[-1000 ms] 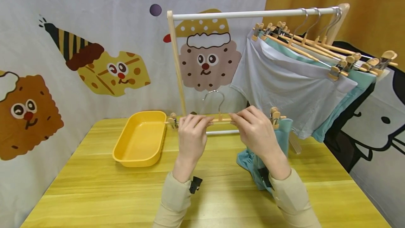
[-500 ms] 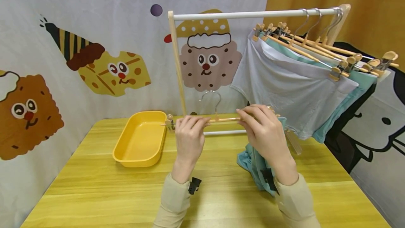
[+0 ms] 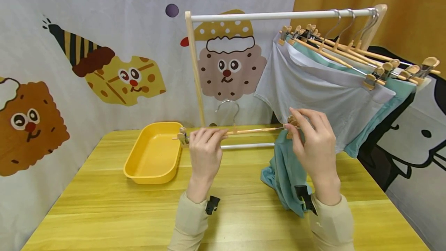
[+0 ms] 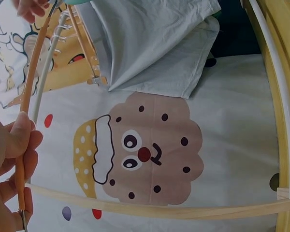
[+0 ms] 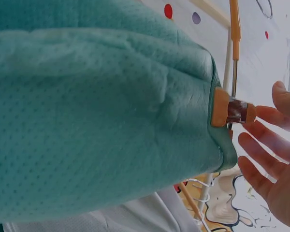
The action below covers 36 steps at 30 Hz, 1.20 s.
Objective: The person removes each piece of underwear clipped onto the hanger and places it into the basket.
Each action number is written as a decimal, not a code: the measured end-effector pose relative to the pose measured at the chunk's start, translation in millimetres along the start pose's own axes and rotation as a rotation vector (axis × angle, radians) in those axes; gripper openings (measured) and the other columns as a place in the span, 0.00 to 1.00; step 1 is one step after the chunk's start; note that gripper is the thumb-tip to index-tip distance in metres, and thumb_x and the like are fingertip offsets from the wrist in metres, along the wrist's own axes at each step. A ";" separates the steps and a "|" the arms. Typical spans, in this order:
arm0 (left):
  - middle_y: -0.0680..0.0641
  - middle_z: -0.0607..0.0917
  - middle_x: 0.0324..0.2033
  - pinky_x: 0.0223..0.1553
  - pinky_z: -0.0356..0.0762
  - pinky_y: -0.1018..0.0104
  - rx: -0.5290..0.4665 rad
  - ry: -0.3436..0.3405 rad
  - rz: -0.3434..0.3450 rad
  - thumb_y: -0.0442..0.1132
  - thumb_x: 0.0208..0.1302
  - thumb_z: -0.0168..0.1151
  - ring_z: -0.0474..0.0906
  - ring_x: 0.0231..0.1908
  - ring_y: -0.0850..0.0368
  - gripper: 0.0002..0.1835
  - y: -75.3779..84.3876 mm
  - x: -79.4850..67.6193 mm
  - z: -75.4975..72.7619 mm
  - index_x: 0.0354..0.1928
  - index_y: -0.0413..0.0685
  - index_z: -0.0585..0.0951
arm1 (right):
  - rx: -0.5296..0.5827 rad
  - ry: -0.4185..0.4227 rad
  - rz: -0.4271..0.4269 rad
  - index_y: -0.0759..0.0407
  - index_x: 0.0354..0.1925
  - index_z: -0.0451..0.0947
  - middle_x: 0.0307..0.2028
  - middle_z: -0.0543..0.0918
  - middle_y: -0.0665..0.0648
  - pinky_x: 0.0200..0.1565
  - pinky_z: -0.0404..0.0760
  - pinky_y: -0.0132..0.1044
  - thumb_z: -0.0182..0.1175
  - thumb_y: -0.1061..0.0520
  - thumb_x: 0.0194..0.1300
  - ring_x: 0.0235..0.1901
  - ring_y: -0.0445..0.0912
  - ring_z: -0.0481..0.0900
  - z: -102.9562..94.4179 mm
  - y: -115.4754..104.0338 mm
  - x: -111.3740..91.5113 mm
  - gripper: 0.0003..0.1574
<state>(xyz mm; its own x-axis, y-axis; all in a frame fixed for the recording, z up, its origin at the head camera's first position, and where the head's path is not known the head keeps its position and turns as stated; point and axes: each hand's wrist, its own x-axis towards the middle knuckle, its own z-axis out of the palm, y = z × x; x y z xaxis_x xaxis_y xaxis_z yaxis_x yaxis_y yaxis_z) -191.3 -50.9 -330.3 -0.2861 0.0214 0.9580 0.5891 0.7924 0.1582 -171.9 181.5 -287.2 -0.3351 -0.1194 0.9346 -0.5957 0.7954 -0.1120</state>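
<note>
My left hand (image 3: 205, 148) grips the wooden bar of a clip hanger (image 3: 256, 130) above the table; its metal hook points up. In the left wrist view the fingers and thumb (image 4: 20, 130) wrap the bar. The hanger's left clip (image 3: 182, 136) has nothing in it. The right clip (image 5: 221, 107) bites the edge of a teal garment (image 3: 287, 169), which hangs down to the table. At that clip is my right hand (image 3: 315, 142), with thumb and forefinger parted around it. Its fingers look loosely spread in the right wrist view, with fingertips right at the clip's end.
Behind the hands stands a small rack with a white rail (image 3: 265, 16). Grey shorts (image 3: 313, 92) and teal ones (image 3: 400, 92) hang from hangers at its right end. A yellow tray (image 3: 129, 167) sits on the wooden table (image 3: 104, 212) at the left.
My right hand has slid right along the hanger bar, from near its middle to the right clip. The hanger and my left hand have shifted slightly left.
</note>
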 end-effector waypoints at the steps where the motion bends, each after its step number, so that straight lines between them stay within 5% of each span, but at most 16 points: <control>1: 0.47 0.88 0.27 0.35 0.69 0.60 0.001 0.003 0.001 0.36 0.57 0.65 0.80 0.28 0.53 0.04 -0.2 -0.1 -0.1 0.30 0.45 0.87 | -0.001 0.000 0.009 0.68 0.50 0.79 0.42 0.81 0.70 0.48 0.74 0.51 0.65 0.62 0.58 0.44 0.63 0.75 -0.2 0.9 -0.5 0.21; 10: 0.46 0.88 0.27 0.35 0.70 0.60 -0.001 0.013 0.003 0.36 0.57 0.65 0.80 0.28 0.51 0.05 0.0 -0.8 -2.5 0.30 0.44 0.87 | -0.004 -0.023 0.098 0.68 0.51 0.79 0.43 0.82 0.69 0.47 0.74 0.52 0.63 0.58 0.61 0.43 0.62 0.76 1.6 4.5 -5.4 0.21; 36: 0.46 0.88 0.26 0.36 0.70 0.59 0.014 0.042 0.016 0.36 0.55 0.66 0.80 0.28 0.52 0.04 -0.1 0.4 -4.7 0.30 0.44 0.87 | 0.039 -0.157 0.187 0.71 0.46 0.79 0.36 0.83 0.66 0.41 0.77 0.51 0.59 0.63 0.64 0.38 0.58 0.78 4.3 10.3 -6.3 0.14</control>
<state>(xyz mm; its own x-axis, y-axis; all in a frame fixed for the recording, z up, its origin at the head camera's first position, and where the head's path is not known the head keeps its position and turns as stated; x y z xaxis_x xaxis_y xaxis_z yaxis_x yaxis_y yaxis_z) -188.0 -53.9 -328.8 -0.2445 0.0093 0.9696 0.5829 0.8005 0.1393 -179.0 187.8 -295.7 -0.5498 -0.0659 0.8327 -0.5392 0.7894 -0.2935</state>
